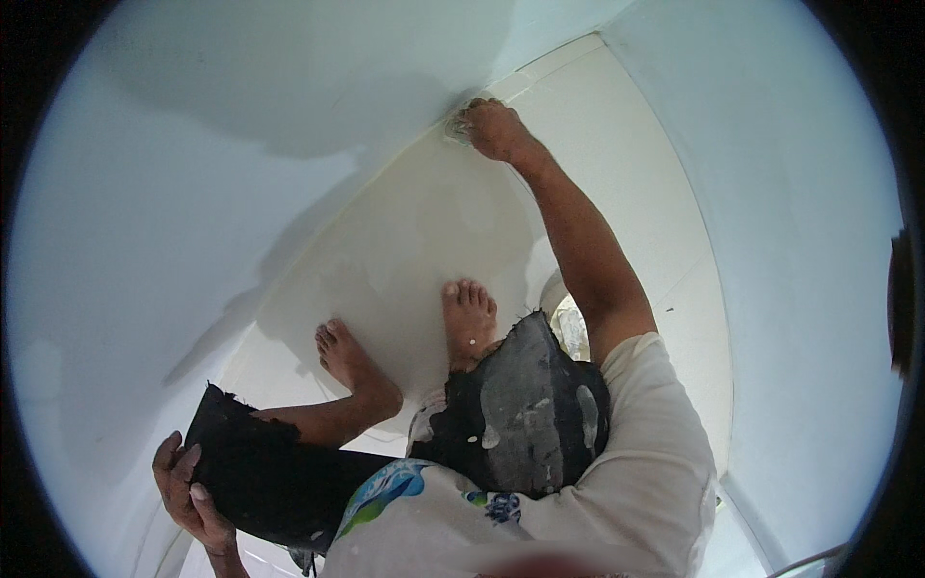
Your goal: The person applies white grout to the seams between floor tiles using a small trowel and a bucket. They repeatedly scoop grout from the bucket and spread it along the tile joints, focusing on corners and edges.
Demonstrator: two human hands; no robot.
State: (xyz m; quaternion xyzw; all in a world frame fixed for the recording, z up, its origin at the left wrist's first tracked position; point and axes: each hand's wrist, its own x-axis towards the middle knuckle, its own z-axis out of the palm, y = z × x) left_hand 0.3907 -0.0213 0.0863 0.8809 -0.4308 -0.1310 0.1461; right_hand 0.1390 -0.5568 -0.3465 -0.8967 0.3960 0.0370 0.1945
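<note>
My right hand (491,130) reaches far forward to the line where the pale wall (289,106) meets the cream tiled floor (414,212). Its fingers are closed on a small crumpled wad (457,127), whitish and faintly green, pressed at the foot of the wall. The wad's kind is unclear, as the fingers cover part of it. At the lower left, my left hand (193,496) rests on my knee, over the ragged hem of the black shorts (279,491). Its fingers lie apart with nothing held.
My bare feet (469,313) stand on the floor between the walls. Beside my right knee, partly hidden by the leg and arm, is a pale round container (554,292) with something whitish inside. Another pale wall (800,250) rises on the right. A dark speck (671,309) lies on the tiles.
</note>
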